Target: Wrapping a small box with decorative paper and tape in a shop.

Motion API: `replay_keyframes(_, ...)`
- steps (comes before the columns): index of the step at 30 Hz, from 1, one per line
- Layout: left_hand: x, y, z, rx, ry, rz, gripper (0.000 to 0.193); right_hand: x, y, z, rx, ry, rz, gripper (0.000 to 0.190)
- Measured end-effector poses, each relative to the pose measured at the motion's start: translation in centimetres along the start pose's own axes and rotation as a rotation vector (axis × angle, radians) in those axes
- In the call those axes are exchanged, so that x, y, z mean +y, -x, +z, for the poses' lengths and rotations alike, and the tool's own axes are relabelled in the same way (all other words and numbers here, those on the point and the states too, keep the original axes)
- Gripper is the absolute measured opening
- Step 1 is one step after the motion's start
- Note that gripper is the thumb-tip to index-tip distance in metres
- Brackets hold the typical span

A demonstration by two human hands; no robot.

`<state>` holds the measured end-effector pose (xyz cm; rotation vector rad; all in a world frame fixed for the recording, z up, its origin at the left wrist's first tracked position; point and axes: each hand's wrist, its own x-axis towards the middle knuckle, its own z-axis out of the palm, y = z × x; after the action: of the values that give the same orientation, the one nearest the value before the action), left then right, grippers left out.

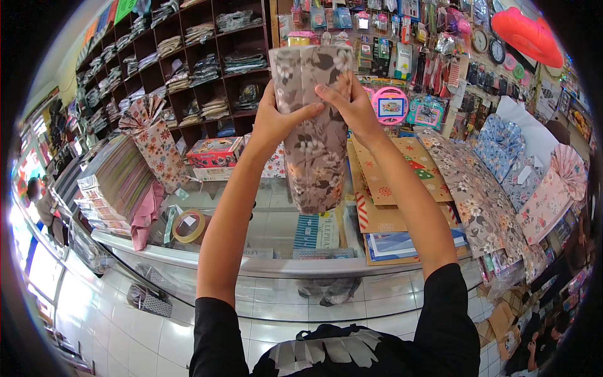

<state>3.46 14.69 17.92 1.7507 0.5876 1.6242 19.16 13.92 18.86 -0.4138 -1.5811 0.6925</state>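
Both hands hold up a tall package in floral wrapping paper (313, 155), brownish pink with white and orange flowers. It stands nearly upright above the glass counter (271, 226), its base apart from the glass as far as I can tell. My left hand (282, 115) grips its left side, and my right hand (351, 106) grips the right side near the upper part. Both thumbs lie across the near face, their tips close together. The fingers behind the package are hidden. A lengthwise fold line runs down the paper. The top end looks wide and flat-edged.
Left on the counter are a tape roll (189, 225), a pleat-topped wrapped package (158, 151), a stack of books (115, 181) and a red box (214, 151). Christmas-patterned paper bags (400, 176), floral wrapping sheets (476, 198) and wrapped gifts (549, 193) lie right. Shelves of bagged clothes (202, 68) stand behind.
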Motion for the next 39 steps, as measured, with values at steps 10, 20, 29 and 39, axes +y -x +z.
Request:
replay_keyframes(10, -0.8, 1.8, -0.1, -0.065, 0.098, 0.027, 0.075, 1.9, 2.9, -1.2, 0.023, 0.02, -0.03, 0.062)
replay_keyframes(20, -2.0, 4.2, 1.3, -0.051, 0.056, 0.0, 0.071, 0.9, 4.2, -0.5, 0.092, -0.062, 0.03, 0.06)
replay_keyframes(29, -2.2, 4.3, 1.6, -0.016, 0.007, -0.004, 0.071, 1.8, 4.4, -0.9, 0.057, 0.008, 0.004, 0.058)
replay_keyframes(39, -4.5, 4.9, 1.5, -0.02, -0.001, 0.014, 0.07, 2.2, 5.0, -0.5, 0.108, 0.002, 0.097, 0.056)
